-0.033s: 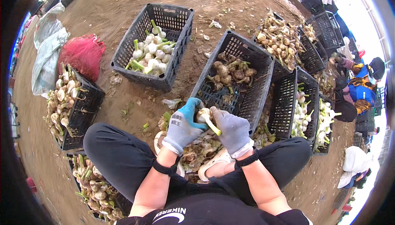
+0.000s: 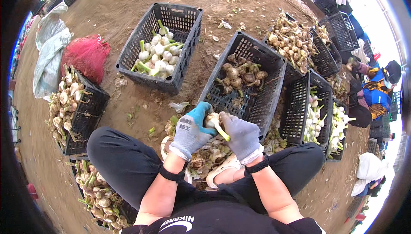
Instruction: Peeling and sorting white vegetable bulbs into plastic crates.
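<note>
Both my hands wear grey work gloves, the left one with blue fingers. Between them, above my lap, is a garlic bulb point(image 2: 212, 121) with a short pale-green stem pointing down to the right. My left hand point(image 2: 195, 125) wraps its fingers around the bulb's left side. From the right, the fingers of my right hand point(image 2: 239, 133) press against the same bulb near the stem. Just beyond, a black plastic crate point(image 2: 207, 89) holds a small pile of brown, untrimmed garlic point(image 2: 239, 76). Peeled papery skins point(image 2: 205, 159) lie heaped beneath my hands, between my shoes.
Ahead to the left stands a black crate point(image 2: 124, 72) part-filled with cleaned white garlic point(image 2: 160, 54). Crates of dirty garlic point(image 2: 293, 41) and trimmed garlic point(image 2: 314, 120) line the right. At left are a red mesh sack point(image 2: 85, 56) and another garlic crate point(image 2: 87, 125). A person point(image 2: 376, 92) sits far right.
</note>
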